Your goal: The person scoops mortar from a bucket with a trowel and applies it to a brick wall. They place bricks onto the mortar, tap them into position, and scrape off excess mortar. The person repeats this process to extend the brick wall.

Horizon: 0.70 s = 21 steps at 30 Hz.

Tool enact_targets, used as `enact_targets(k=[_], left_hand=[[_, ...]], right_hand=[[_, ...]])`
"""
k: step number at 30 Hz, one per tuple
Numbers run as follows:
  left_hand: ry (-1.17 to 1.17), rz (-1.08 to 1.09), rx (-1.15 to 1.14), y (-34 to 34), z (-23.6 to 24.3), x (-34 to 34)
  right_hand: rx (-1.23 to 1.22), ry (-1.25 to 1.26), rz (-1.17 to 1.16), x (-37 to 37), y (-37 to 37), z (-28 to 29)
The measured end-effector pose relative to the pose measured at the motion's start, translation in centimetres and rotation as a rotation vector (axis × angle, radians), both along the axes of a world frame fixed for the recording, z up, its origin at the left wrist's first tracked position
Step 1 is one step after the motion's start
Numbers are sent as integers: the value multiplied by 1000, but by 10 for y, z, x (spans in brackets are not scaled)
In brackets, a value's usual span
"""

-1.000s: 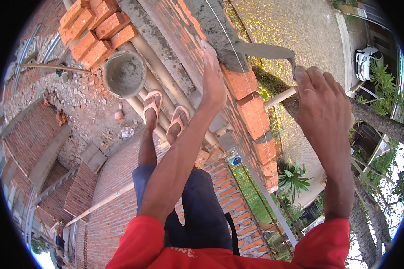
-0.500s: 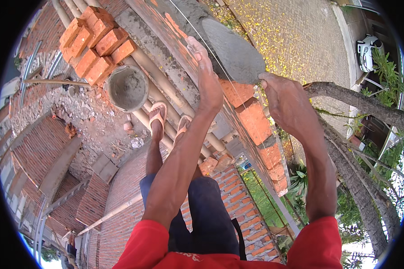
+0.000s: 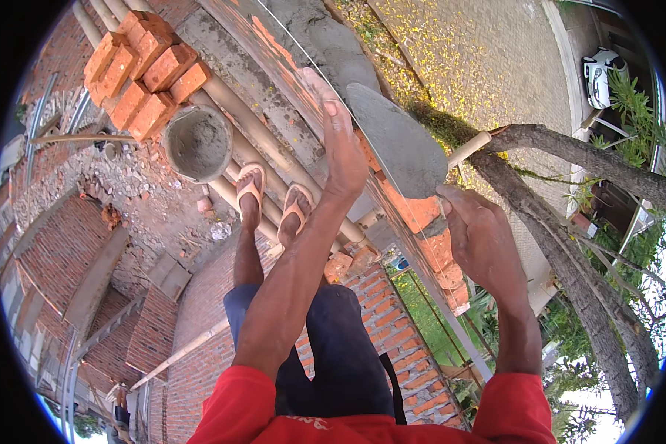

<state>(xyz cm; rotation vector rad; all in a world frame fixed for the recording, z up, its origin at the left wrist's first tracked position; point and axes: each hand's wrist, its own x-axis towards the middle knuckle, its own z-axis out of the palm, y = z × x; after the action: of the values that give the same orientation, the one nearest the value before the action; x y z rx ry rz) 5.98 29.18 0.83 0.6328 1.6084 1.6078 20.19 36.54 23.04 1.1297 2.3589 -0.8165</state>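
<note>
My right hand point(image 3: 481, 233) grips a trowel, whose broad grey blade point(image 3: 392, 140) lies over the mortar bed point(image 3: 329, 55) on a brick wall's top. My left hand point(image 3: 337, 133) is open beside the wall's near edge, fingers stretched along it next to a taut white string point(image 3: 277, 22). Bare orange bricks point(image 3: 407, 207) continue along the wall below the blade. A round bucket with grey mortar point(image 3: 198, 144) stands on poles near my sandalled feet.
A stack of bricks point(image 3: 137, 70) sits on bamboo poles point(image 3: 251, 118) at upper left. Beyond the wall are tree branches point(image 3: 584, 152), a paved driveway point(image 3: 496, 52) and a white car point(image 3: 603, 78). Rubble point(image 3: 155, 200) and brick walls lie below on the left.
The trowel has swung from mostly edge-on to showing its flat blade, and has moved down along the wall with my right hand. My left hand stays at the wall's edge.
</note>
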Motion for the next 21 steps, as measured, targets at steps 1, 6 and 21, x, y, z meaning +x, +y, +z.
enact_targets(k=[1,6,21], left_hand=[[-14,6,21,0,-1,2],[-206,281,157,1,7,9],[439,316,-41,4,-6,-4]], right_hand=[[-18,-40,-20,3,-2,4],[5,-19,-134,-12,1,21],[37,70,-8,24,-17,-16]])
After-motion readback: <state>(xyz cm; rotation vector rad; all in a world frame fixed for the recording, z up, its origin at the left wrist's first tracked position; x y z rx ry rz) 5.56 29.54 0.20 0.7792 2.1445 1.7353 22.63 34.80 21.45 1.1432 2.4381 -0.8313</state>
